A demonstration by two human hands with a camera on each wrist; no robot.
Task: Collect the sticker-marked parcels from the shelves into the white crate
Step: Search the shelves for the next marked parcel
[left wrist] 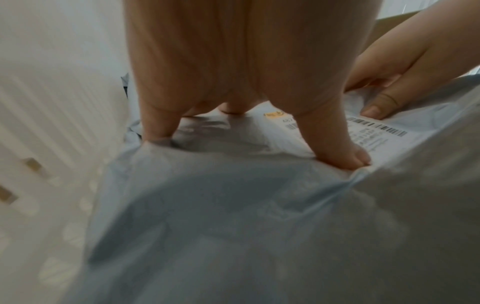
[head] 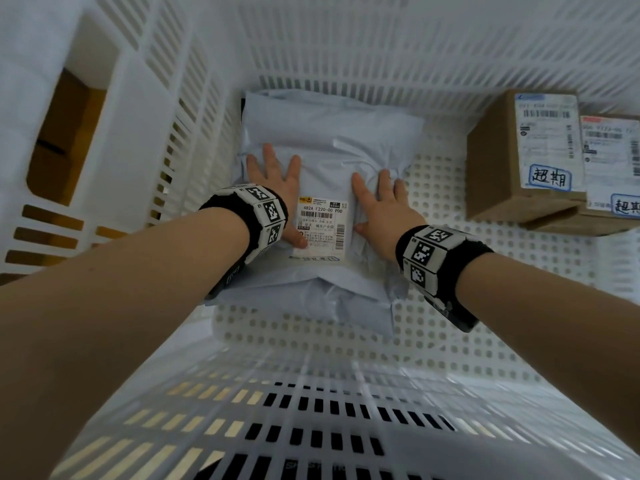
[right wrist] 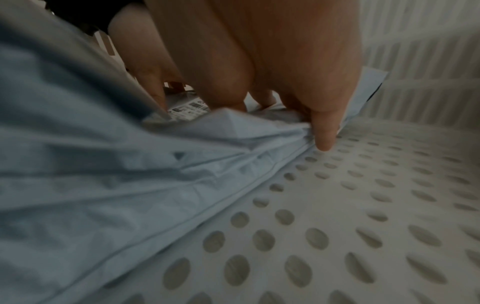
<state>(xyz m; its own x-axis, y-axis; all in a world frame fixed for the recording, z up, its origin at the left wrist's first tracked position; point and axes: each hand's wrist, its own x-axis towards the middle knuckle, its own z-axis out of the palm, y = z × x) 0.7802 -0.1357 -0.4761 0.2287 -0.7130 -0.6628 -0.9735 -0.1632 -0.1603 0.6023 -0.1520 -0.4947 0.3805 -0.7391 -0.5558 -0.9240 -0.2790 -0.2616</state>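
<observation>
Bare perforated crate floor (head: 485, 299) lies open at centre right, between the pale mailer bag (head: 332, 133) under my palms and two cardboard boxes (head: 526, 157) blocking the upper right. Slotted crate walls (head: 194, 109) close in left and above.

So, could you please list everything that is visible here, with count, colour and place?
white crate: one, white, slotted walls and perforated floor, holds everything below.
poly mailer parcels: at least two stacked, pale blue-grey, crate middle; top one bears a printed label.
cardboard boxes: two, brown, far right of the crate floor, each with a shipping label and a blue-outlined handwritten sticker.
left hand: one, flat on the top parcel's left side.
right hand: one, flat on its right side, fingers at the parcel's edge.
</observation>
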